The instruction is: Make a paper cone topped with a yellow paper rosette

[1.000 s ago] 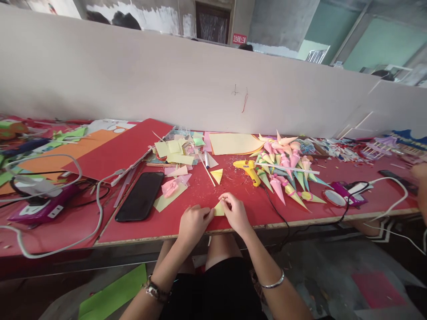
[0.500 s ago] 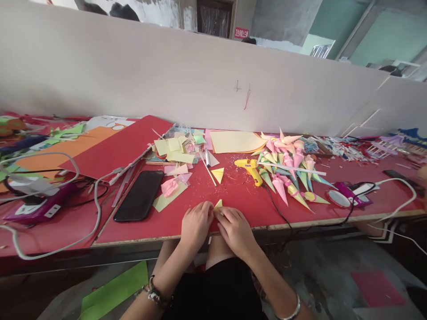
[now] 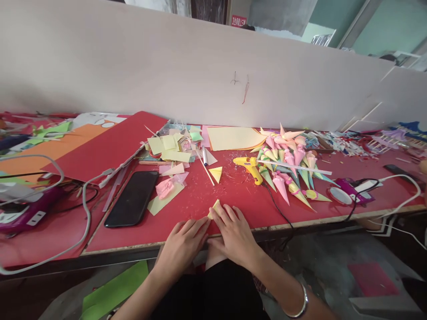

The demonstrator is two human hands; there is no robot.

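A small piece of folded yellow paper (image 3: pixel 214 208) lies at the table's front edge, partly hidden under my fingers. My right hand (image 3: pixel 233 231) presses on it from the right, fingertips on the paper. From the left, my left hand (image 3: pixel 187 244) has its fingers together, their tips at the paper's lower edge. Just beyond is a yellow paper triangle (image 3: pixel 216 174). A yellow glue gun (image 3: pixel 249 168) with a long clear glue stick (image 3: pixel 296 167) rests to the right, beside a pile of pastel paper cones (image 3: pixel 292 164).
A black phone (image 3: pixel 132 198) lies to the left, near crumpled pink paper (image 3: pixel 165 188). Farther back are paper scraps (image 3: pixel 175 149), a pen (image 3: pixel 204 155), a thin stick (image 3: pixel 206 168) and red card (image 3: pixel 110 146). Purple power strips (image 3: pixel 358 191) with cables sit at both sides. A partition (image 3: pixel 187 71) stands behind.
My hands have drawn slightly nearer to me. The right hand's fingers now stretch over the yellow paper, and the left hand has shifted left and down. The view has tilted a little.
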